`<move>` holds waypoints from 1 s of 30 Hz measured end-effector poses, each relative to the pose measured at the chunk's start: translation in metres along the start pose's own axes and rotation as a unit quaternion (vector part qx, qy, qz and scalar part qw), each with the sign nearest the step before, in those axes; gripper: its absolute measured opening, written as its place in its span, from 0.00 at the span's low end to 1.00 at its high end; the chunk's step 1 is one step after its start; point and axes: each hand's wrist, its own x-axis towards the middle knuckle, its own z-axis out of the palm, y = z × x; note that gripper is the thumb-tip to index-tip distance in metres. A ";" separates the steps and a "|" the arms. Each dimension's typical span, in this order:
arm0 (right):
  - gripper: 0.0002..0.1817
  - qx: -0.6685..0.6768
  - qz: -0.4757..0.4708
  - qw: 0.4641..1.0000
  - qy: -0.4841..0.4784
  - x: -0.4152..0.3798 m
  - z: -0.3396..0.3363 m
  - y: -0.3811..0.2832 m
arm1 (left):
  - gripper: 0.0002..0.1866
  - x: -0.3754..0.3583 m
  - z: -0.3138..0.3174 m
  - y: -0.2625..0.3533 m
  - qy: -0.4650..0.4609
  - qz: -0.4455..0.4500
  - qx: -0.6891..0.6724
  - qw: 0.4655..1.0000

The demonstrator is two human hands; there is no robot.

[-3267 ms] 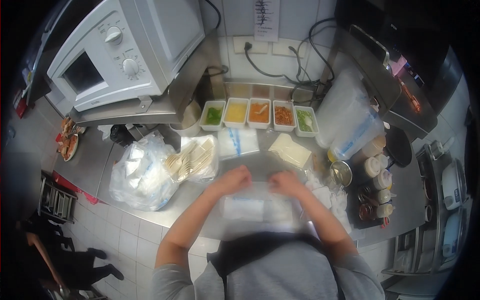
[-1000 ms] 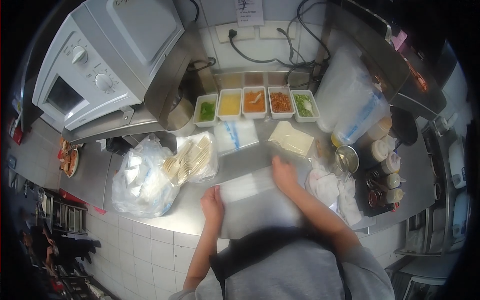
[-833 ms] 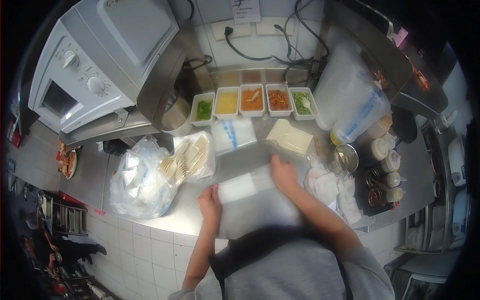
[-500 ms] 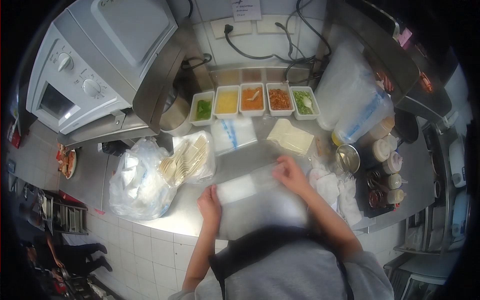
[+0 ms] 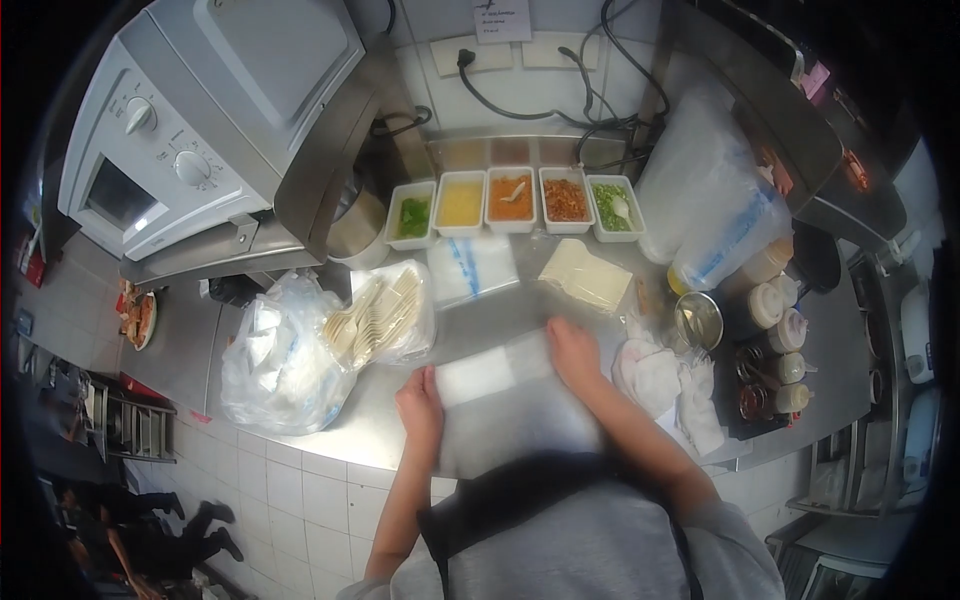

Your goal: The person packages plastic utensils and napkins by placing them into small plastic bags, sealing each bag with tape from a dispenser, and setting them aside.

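Note:
A clear plastic bag [image 5: 505, 400] lies flat on the steel counter [image 5: 480, 320] right in front of me, with a white panel at its far end. My left hand [image 5: 420, 405] pinches the bag's left edge. My right hand [image 5: 573, 352] rests with its fingers on the bag's far right corner. Whether the bag has anything in it cannot be seen.
Behind the bag lie a stack of blue-printed bags [image 5: 470, 268], a pale sheet pile [image 5: 585, 275] and a pouch of wooden cutlery [image 5: 385, 315]. Several tubs of toppings [image 5: 510, 200] line the back. A microwave [image 5: 190, 110] stands left, sauce bottles [image 5: 780, 330] right, crumpled bags [image 5: 280, 350] left.
Both hands were bunched together over the bag at first; now the bag is spread flat. In the last half second my right hand has lowered back onto the bag's far right corner.

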 end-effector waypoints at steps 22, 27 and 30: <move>0.14 -0.090 0.099 0.985 -0.108 0.025 -0.019 -0.025 | 0.32 0.008 0.042 0.056 -0.249 0.249 0.218 0.910; 0.36 0.102 -0.134 0.974 -0.151 -0.017 0.018 -0.060 | 0.35 0.007 0.045 0.053 -0.248 0.252 0.253 0.900; 0.41 0.098 -0.079 0.973 -0.192 -0.029 0.014 -0.061 | 0.36 0.009 0.047 0.052 -0.241 0.273 0.281 0.888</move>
